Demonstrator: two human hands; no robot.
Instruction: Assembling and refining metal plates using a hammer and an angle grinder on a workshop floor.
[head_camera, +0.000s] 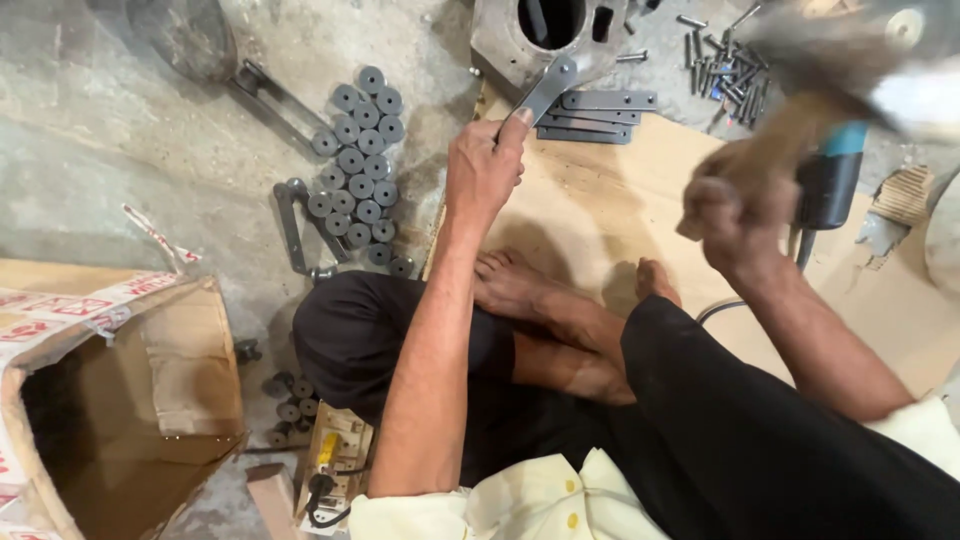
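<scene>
Hammer (850, 60) raised and blurred at the top right, its wooden handle wrapped tight by the right hand (735, 205), fingers fully closed round the lower end. Over at the far edge of the cardboard sheet (600, 215), a flat grey metal link (545, 92) is pinched between thumb and fingers of the left hand (483, 165) and held slanting up against the grey metal housing (520, 40) with its round bore. The link's ringed end sits right at the housing's lower face; whether it touches cannot be told.

For a clean blow, the link would best be kept steady and square to the housing, with the fingertips held well down the bar, away from the struck end. The head looks better brought down flat than glancing, since a skewed hit could kick the link sideways towards the stack of similar bars (595, 115) lying just beside it. Bare feet (520, 285) are tucked in close below, so a dropped part would be a risk.

Grey round rollers (360, 165) are clustered on the concrete floor off the cardboard's left edge, loose bolts (715, 65) beyond its far right corner.
</scene>
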